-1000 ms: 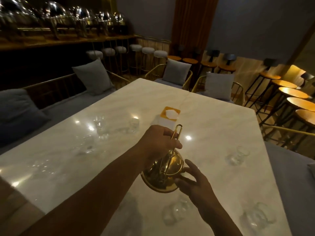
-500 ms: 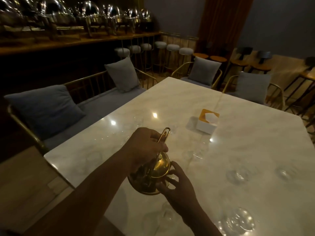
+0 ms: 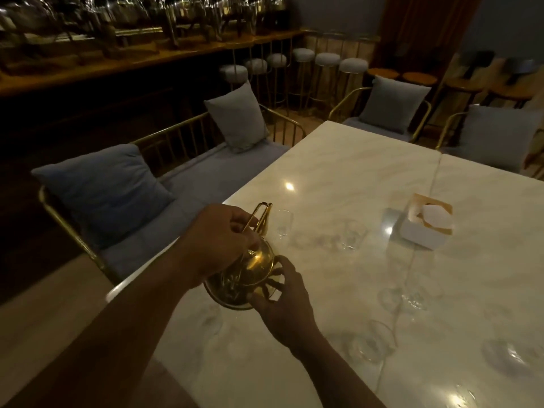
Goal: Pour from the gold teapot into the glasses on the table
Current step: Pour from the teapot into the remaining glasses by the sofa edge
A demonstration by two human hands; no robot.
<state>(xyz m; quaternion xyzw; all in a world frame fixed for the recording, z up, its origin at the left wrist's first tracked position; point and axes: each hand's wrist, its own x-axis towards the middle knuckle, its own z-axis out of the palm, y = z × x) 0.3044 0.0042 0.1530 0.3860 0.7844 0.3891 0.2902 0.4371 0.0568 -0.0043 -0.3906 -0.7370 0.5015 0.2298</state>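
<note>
Teapot [image 3: 248,278] tilted above the table's [image 3: 338,172] near-left corner: my left hand [image 3: 215,242] grips its handle, my right hand's [image 3: 284,304] spread fingers steady the body, aiming toward a glass [image 3: 283,222].

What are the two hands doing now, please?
Left hand: closed on the handle of the gold teapot.
Right hand: open, fingers spread against the teapot's side.

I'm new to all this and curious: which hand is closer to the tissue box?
The right hand. It cups the teapot's side that faces the tissue box; the left hand, gripping the handle, sits on the teapot's far side from the box.
</note>
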